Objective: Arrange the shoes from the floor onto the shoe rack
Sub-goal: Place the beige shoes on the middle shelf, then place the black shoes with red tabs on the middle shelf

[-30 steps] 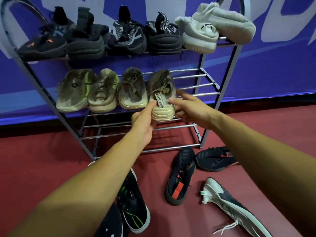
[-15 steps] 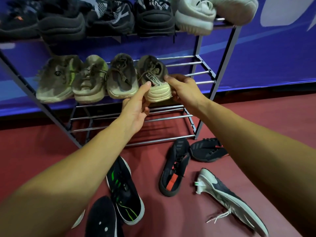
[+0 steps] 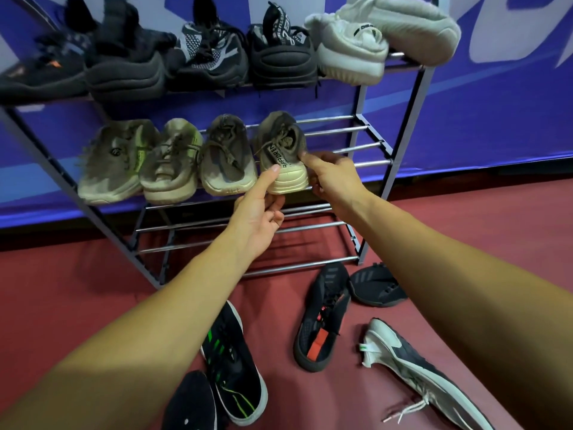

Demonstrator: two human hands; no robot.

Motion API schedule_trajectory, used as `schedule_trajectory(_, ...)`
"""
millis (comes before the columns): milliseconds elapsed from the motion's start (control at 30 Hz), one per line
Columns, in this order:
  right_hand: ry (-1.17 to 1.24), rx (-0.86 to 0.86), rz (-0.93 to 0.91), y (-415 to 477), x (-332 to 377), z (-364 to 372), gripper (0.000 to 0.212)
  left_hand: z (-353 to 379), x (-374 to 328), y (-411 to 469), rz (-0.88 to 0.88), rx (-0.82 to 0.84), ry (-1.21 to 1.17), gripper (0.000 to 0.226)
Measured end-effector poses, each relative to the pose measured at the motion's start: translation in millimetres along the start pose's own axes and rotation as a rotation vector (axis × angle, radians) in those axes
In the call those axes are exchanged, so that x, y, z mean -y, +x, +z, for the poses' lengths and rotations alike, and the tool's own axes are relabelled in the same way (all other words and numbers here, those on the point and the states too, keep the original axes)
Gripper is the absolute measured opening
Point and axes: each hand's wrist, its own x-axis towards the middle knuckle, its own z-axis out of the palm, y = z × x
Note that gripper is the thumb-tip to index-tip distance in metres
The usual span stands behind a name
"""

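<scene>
Both hands are on the tan shoe (image 3: 280, 144). My left hand (image 3: 259, 209) has its thumb pressed up the heel and its fingers curled under the sole. My right hand (image 3: 333, 178) pinches the heel collar on the right side.

The shoe sits on the middle shelf of the shoe rack (image 3: 338, 129), fourth from the left end, heel at the front rail, touching the tan shoe beside it.

Change: a second ago the right hand lay flat beside the heel, and now it's up at the collar. The shoe itself has stayed in the same slot. I read that as placement done and only squaring up left, so I could let go soon.

- **Rack:** the top shelf is full, dark shoes running to a pale pair (image 3: 350, 54) at the right end. The bottom shelf rails are bare, and the right part of the middle shelf is free.
- **Red floor (image 3: 77, 290):** five shoes remain in front of the rack.
  - green-striped black shoe (image 3: 231, 364)
  - plain black shoe (image 3: 189, 401) at the frame's bottom edge
  - black shoe with red insole (image 3: 322, 318)
  - black shoe (image 3: 376, 285) near the rack's right foot
  - white-and-dark shoe (image 3: 418, 373)
- **Behind the rack:** blue banner wall (image 3: 496, 103).
</scene>
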Motion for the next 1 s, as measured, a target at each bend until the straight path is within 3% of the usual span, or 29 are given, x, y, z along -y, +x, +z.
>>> schedule_trajectory(400,-0.114,0.028,0.114,0.6,4.3,2.6,0.033,-7.4,-0.2,4.1,0.045,-0.003,0.045,0.027)
schedule_trajectory(567,-0.106,0.046,-0.029,-11.9,-9.3,-8.8,0.026,-21.6,8.2,4.7,0.020,0.064,0.118,0.026)
schedule_trajectory(667,-0.196,-0.040,-0.037,-17.9,-29.2,-28.8,0.018,-31.4,14.9,5.1,-0.001,0.080,0.166,0.036)
schedule_trajectory(767,-0.337,-0.032,0.042,-24.0,-51.7,-51.1,0.015,-39.5,23.4,7.6,-0.026,0.083,0.230,0.054)
schedule_trajectory(1000,-0.567,0.040,0.380,-42.7,-120.9,-82.7,0.018,-61.9,75.6,15.1,-0.134,0.035,0.497,0.032)
